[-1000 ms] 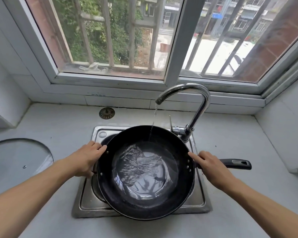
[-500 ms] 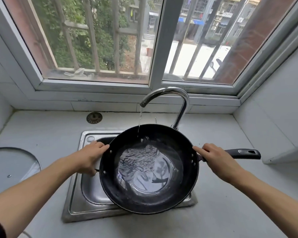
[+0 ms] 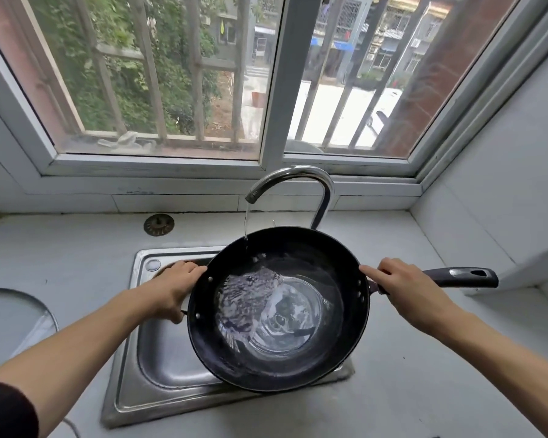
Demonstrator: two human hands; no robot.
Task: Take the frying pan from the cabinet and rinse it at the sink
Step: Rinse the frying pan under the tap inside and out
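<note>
A black frying pan is held over the steel sink, with rippling water pooled in its bottom. A thin stream falls from the curved chrome faucet onto the pan's far left inner wall. My left hand grips the pan's left rim, fingers curled over the edge. My right hand holds the black handle close to where it joins the pan, index finger stretched along the rim. The pan hides the faucet's base.
A round sink strainer lies on the grey counter behind the sink. A glass lid rests on the counter at the far left. A window sill runs along the back, and a white wall block closes the right side.
The pan has shifted to the right over the sink and the water in it has swirled toward the middle. Both hands keep their hold.
</note>
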